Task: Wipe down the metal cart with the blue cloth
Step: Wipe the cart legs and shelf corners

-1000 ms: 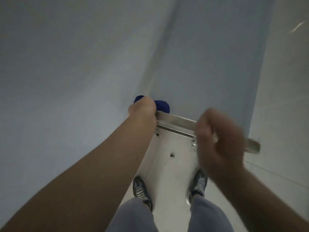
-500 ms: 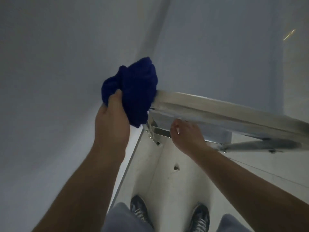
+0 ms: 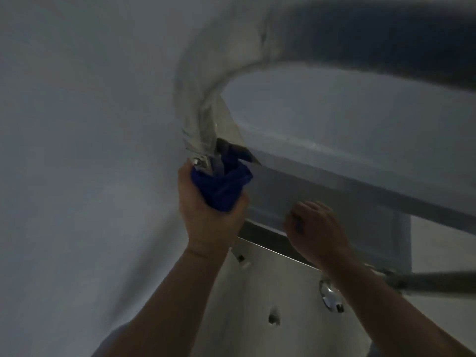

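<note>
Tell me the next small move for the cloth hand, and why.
Probably drag the blue cloth up the curved tube. The left hand grips it bunched against the corner joint where that tube meets the rail, while the right hand seems to hold the rail's lower edge.

Both forearms [image 3: 180,300] bare; pale grey garment [image 3: 107,343] below.
</note>
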A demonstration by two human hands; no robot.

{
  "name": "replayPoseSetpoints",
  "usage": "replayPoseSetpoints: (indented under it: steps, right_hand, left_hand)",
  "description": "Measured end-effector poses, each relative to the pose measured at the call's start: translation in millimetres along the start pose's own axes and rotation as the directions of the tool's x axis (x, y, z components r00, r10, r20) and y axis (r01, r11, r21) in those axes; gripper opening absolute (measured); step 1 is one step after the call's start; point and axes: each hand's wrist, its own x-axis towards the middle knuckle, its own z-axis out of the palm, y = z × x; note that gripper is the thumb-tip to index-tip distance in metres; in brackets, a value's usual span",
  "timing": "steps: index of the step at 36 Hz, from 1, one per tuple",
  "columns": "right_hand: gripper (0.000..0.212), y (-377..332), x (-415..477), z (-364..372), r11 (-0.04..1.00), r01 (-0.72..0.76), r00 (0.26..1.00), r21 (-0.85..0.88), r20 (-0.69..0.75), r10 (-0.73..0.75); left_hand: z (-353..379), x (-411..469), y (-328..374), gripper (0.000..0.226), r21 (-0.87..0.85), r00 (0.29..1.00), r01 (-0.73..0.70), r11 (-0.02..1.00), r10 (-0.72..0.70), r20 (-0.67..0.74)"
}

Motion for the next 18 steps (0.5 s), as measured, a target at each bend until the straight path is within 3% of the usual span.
replayPoseSetpoints:
  steps: [4, 10, 13, 16, 18]
  right_hand:
    - [0.03, 7, -2, 5, 0.998, 0.038, 0.997, 0.047, -0.072, -0.034]
    - [0.032, 9, 0, 12, 0.999, 0.032, 0.991, -0.007, -0.126, -0.033]
    - [0.034, 13, -1, 13, 0.999, 0.024, 0.992, 0.042, -0.124, -0.019]
    - [0.032, 13, -3, 12, 0.996, 0.019, 0.992, 0.081, -0.124, -0.009]
    - [0.031, 11, -4, 10, 0.996, 0.029, 0.99, 0.087, -0.137, -0.016]
  left_hand:
    - [-1, 0, -7, 0.05, 0.004, 1.0, -0.023, 1.0, 0.023, 0.007]
    - [-2, -9, -25, 0.043, -0.043, 0.994, 0.105, 0.994, -0.103, 0.048]
    - [-1, -22, -33, 0.041, -0.046, 0.967, 0.209, 0.977, -0.199, 0.158]
    - [-1, -34, -49, 0.04, 0.074, 0.909, 0.393, 0.917, -0.399, 0.12]
    - [-2, -34, -49, 0.033, 0.072, 0.879, 0.441, 0.894, -0.447, 0.165]
